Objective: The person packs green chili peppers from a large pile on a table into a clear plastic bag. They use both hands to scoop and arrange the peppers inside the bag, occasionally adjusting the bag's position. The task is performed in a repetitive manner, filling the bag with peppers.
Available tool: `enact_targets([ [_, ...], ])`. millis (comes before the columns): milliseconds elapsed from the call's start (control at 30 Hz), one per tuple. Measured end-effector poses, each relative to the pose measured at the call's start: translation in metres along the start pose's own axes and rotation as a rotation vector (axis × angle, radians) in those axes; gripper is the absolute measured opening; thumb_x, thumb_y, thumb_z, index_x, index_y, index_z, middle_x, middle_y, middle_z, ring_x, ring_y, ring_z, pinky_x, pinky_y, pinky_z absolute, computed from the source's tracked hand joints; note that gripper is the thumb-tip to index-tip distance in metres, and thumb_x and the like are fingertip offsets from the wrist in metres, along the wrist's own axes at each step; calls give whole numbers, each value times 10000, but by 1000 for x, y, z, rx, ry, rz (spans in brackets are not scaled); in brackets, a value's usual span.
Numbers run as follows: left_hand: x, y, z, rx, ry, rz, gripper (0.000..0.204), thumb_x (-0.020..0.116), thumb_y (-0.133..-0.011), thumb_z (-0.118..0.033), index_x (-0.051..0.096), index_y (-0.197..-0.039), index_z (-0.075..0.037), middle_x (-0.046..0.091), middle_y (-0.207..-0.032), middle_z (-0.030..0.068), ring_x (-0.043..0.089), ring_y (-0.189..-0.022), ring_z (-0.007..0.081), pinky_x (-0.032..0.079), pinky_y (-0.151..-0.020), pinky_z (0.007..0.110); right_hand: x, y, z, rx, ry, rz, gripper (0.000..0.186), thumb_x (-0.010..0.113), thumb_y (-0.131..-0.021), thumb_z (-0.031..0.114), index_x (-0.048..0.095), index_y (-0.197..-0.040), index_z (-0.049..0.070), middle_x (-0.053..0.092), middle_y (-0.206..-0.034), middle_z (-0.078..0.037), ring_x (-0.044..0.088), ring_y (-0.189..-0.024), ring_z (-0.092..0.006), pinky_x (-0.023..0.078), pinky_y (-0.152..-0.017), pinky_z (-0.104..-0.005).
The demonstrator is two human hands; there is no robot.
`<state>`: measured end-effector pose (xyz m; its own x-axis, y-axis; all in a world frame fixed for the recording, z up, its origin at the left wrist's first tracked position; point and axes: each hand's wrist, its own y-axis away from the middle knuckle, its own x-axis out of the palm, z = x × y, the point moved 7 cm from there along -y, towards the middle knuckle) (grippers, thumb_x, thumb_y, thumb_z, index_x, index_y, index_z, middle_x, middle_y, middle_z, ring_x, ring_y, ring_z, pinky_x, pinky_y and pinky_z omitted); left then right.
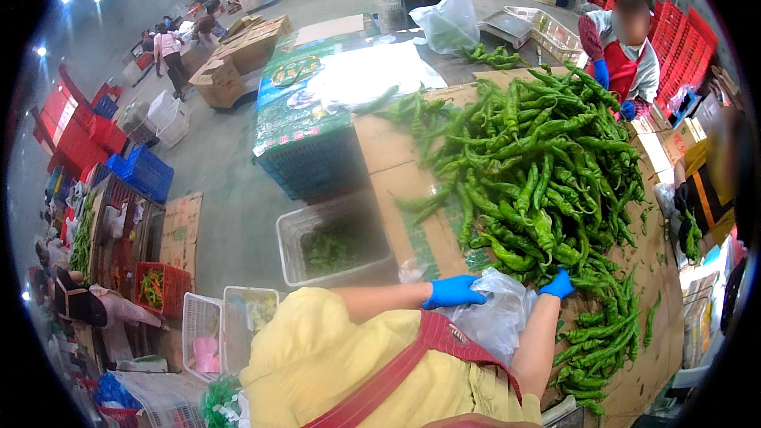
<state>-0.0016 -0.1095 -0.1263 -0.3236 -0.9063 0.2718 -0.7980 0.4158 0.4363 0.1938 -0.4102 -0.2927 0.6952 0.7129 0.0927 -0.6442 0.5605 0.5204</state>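
Observation:
A large heap of long green peppers (531,166) covers much of the cardboard-topped table (396,190) in front of me. My left hand (452,292), in a blue glove, is closed on the edge of a clear plastic bag (495,313) close to my body. My right hand (557,284), also gloved in blue, is curled at the near edge of the heap, beside the bag. The peppers hide its fingertips, so what it grips cannot be made out. More peppers (598,357) trail toward me along the table's right side.
Left of the table stands a white crate (333,246) with green scraps inside. A co-worker in a red apron (634,71) is across the heap; another person (709,190) stands at the right holding peppers. Beyond the cardboard, a filled plastic bag (448,20) sits near a scale (507,25).

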Motion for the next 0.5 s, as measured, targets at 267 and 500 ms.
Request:
enact_targets([
  [267,11,-1,-8,-155,-138,-12,417,629,-862,-366,598,-1176,-93,650,-910,28,575,-798,127,480,-707,272,-108,71,15,389,-518,672,381,587,-869,199,591,-1208,26,656,-1058,-124,617,-961,-241,487,-891,-376],
  [500,-1,31,-7,-87,-26,-8,338,591,-884,-206,584,-1176,-33,633,-895,67,606,-774,156,506,-667,298,-116,163,56,110,-757,713,423,554,-884,115,492,-1274,-34,559,-1255,-187,534,-1168,-341,414,-1023,-483],
])
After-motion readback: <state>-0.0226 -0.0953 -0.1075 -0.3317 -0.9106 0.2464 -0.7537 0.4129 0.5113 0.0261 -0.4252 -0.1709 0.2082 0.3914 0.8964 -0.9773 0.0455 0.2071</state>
